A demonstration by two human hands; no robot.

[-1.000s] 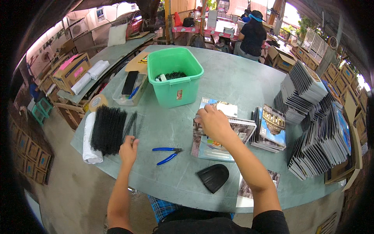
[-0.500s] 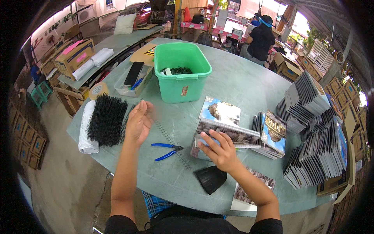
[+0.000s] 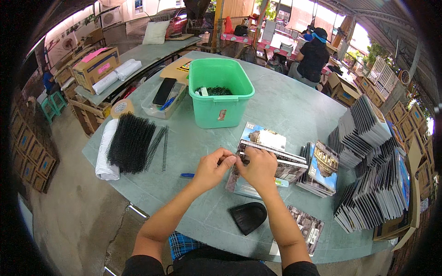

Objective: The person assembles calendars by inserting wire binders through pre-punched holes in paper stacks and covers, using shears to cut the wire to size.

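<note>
My left hand [image 3: 214, 169] is closed in a pinch at the left end of a notebook [image 3: 290, 171] with a brown-grey printed cover. Whatever sits between its fingertips is hidden. Fingertips nearly touching the left ones, my right hand [image 3: 258, 168] is closed around that end of the notebook. Beneath lie more notebooks, one with a blue-sky cover [image 3: 264, 136]. Blue-handled cutting pliers [image 3: 187, 175] are mostly covered by my left hand. A black rounded pouch-like piece [image 3: 248, 217] lies nearer me. Black spiral coils [image 3: 131, 145] are heaped at the left, with a loose coil [image 3: 165, 149] beside them.
A green bin [image 3: 221, 112] holding dark coils stands at the far middle, beside a clear tray [image 3: 177, 106] with a phone. Stacked spiral notebooks [image 3: 373, 193] crowd the right side. Printed sheets [image 3: 306, 227] lie by my right forearm. A person [image 3: 313, 57] sits beyond the table.
My left hand has come right from beside the coil heap, bringing a thin coil toward the notebook. My right hand has gone from resting spread on the notebook to closing at its left end.
</note>
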